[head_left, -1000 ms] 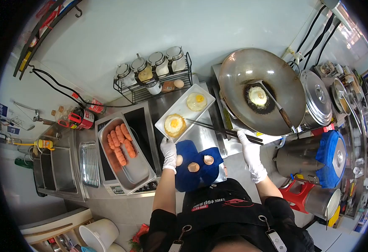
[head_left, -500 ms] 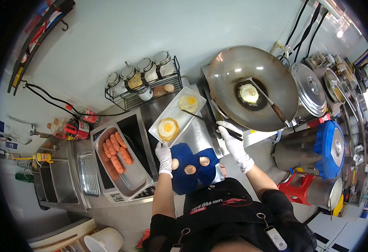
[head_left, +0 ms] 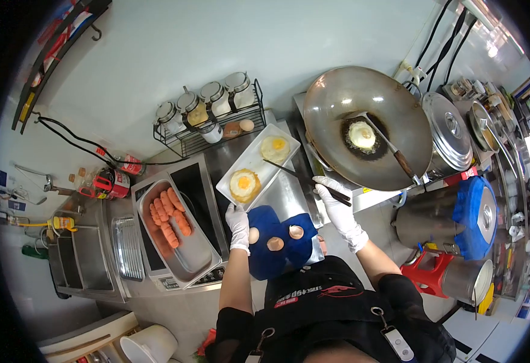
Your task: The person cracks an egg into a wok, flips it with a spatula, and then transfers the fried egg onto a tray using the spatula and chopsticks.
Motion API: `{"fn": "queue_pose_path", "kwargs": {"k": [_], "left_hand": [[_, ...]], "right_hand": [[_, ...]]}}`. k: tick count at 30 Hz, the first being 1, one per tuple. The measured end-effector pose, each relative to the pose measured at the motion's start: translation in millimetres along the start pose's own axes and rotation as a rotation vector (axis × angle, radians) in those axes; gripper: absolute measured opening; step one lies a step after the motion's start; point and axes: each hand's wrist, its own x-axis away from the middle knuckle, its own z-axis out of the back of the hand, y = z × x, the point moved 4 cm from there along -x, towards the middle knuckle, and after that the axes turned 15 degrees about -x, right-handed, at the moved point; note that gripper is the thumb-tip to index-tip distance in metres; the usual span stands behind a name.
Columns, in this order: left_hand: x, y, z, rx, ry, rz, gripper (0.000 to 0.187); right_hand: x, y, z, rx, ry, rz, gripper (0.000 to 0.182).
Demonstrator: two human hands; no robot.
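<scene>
A: What changed vs prev frame?
B: Not much. Dark chopsticks (head_left: 304, 176) edged a bit lower-right; tips still over the white rectangular plate (head_left: 250, 162), just below the far fried egg (head_left: 274, 148). R hand (head_left: 336, 206) stays closed round their back end.

A: L hand?
B: White-gloved L hand (head_left: 238, 225) grips the plate's near corner, at the counter's front edge.

A: Plate contents?
B: 2 fried eggs, the browner one (head_left: 244, 182) nearer the L hand.

A: Other containers?
B: Big steel wok (head_left: 337, 103) w/ a 3rd egg (head_left: 362, 135) in dark oil, metal spatula (head_left: 388, 143) resting in it. Steel tray (head_left: 201, 248) w/ orange sausages (head_left: 168, 215). Wire rack (head_left: 216, 130) w/ lidded seasoning jars. Blue cloth (head_left: 271, 260) w/ eggshell halves (head_left: 275, 244) on top.
</scene>
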Motion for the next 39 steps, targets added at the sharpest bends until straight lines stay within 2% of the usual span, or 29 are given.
{"fn": "queue_pose_path", "kwargs": {"k": [4, 6, 7, 14, 16, 20, 22, 26, 31, 35, 37, 38, 39], "left_hand": [[0.0, 0.8, 0.6, -0.012, -0.026, 0.013, 0.027], [2.8, 7.8, 3.9, -0.016, -0.041, 0.078, 0.029], [4.9, 10.4, 5.0, -0.022, -0.061, 0.138, 0.031], [2.5, 4.8, 1.8, -0.042, -0.048, 0.141, 0.035], [-3.5, -8.1, -3.9, -0.022, 0.001, 0.076, 0.028], [-3.6, -8.1, -3.9, -0.024, 0.002, 0.054, 0.028], [1.7, 3.1, 1.1, -0.040, -0.035, 0.118, 0.032], [5.1, 8.7, 3.5, -0.024, -0.056, 0.153, 0.032], [5.5, 8.9, 4.3, -0.027, -0.052, 0.169, 0.031], [0.4, -2.2, -1.0, -0.039, -0.030, 0.109, 0.029], [-7.8, -15.9, -7.7, -0.057, 0.019, -0.006, 0.026], [-6.6, -13.0, -6.0, -0.058, 0.018, -0.009, 0.026], [-5.5, -10.6, -4.3, -0.068, 0.011, 0.000, 0.025]], "right_hand": [[6.6, -11.9, 1.7, -0.047, 0.040, -0.074, 0.021], [10.7, -18.2, -0.5, -0.172, 0.068, -0.203, 0.021], [12.5, -16.4, -0.9, -0.172, 0.064, -0.204, 0.021], [21.1, 3.3, -6.7, -0.128, 0.018, -0.163, 0.020], [23.7, 3.5, -10.4, -0.097, 0.023, -0.146, 0.020], [25.5, -12.0, -19.3, -0.129, 0.004, -0.088, 0.017], [28.0, -10.5, -20.8, -0.161, 0.003, -0.195, 0.017], [27.7, -20.2, -22.6, -0.149, -0.010, -0.227, 0.017], [23.6, -9.9, -13.3, -0.133, -0.001, -0.133, 0.018], [26.8, -14.3, -14.4, -0.111, -0.001, -0.152, 0.018], [27.8, -23.7, -17.1, -0.065, -0.026, -0.086, 0.019], [27.2, -24.4, -17.9, -0.066, -0.023, -0.085, 0.019], [25.3, -29.3, -20.3, -0.019, -0.060, 0.021, 0.019]]}}
